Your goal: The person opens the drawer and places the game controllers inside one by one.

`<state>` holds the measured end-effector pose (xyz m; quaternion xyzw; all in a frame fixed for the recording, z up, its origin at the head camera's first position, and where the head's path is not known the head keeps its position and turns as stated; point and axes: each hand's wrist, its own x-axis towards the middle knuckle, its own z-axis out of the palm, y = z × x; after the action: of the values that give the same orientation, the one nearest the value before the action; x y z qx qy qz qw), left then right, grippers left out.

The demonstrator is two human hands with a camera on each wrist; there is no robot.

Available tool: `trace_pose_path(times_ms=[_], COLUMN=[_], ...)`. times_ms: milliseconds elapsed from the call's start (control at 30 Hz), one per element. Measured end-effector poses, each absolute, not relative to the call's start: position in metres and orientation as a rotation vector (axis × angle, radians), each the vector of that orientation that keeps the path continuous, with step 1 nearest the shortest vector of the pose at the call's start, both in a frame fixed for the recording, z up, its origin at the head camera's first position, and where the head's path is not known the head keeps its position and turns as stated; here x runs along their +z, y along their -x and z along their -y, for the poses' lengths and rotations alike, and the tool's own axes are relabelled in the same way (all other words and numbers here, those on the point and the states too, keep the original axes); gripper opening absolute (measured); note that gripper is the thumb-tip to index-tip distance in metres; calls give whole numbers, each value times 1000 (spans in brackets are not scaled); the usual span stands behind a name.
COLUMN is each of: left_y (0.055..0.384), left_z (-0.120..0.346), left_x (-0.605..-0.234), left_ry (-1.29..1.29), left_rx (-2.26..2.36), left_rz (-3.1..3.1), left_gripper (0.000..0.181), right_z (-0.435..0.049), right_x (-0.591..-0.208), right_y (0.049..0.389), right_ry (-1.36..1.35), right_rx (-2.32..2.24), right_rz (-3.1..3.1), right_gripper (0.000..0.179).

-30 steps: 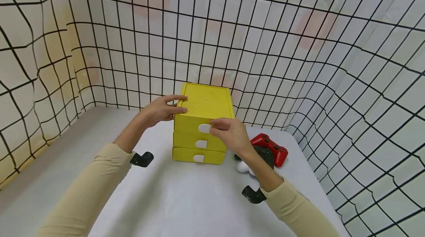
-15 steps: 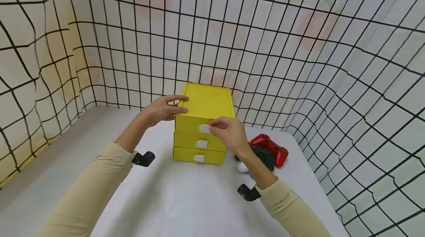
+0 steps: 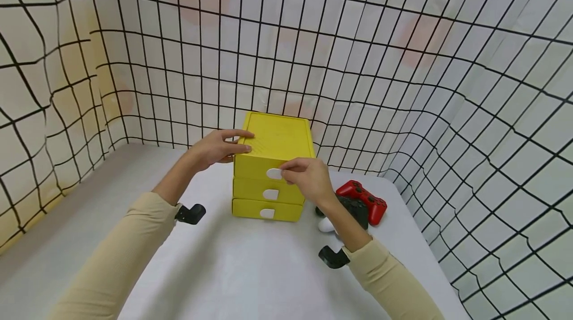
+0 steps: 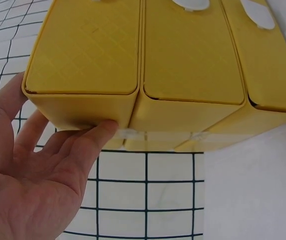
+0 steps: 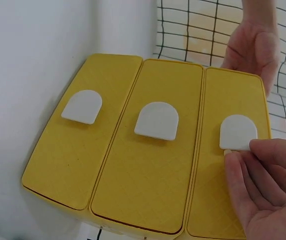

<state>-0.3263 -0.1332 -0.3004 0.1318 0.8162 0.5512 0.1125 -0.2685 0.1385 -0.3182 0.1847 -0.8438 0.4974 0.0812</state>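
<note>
A yellow three-drawer storage box (image 3: 282, 136) stands on the white table, each drawer front bearing a white tab handle. Its drawers look pushed in. My left hand (image 3: 208, 152) rests on the box's left side, with some fingertips on the top edge and others against the side wall (image 4: 83, 110). At the top drawer, my right hand (image 3: 311, 179) pinches the edge of the white handle (image 5: 238, 132) between thumb and fingers. The middle drawer's handle (image 5: 157, 121) and the bottom drawer's handle (image 5: 83, 106) are untouched.
Right of the box lie a red game controller (image 3: 368, 200), a black game controller (image 3: 356, 209) and a white one (image 3: 326, 225), partly hidden behind my right forearm. A black wire grid (image 3: 286, 51) encloses the table at the back and sides.
The right wrist and forearm have shifted slightly left, the fingers staying at the top handle. My left hand keeps its place, and the box looks the same.
</note>
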Motion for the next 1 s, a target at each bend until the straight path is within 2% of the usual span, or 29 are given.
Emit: trace_pose_path(times_ms=[567, 1000], left_y=[327, 325], left_z=[134, 134], left_x=[-302, -302], left_ry=[-372, -373], left_rx=[1625, 1630], left_rz=[-2386, -2386], left_gripper=[51, 53], right_z=[-136, -138], right_x=[-316, -313], right_y=[268, 254], right_ry=[-472, -459], right_rx=[1516, 1484], right_rz=[2552, 2612], right_gripper=[9, 9])
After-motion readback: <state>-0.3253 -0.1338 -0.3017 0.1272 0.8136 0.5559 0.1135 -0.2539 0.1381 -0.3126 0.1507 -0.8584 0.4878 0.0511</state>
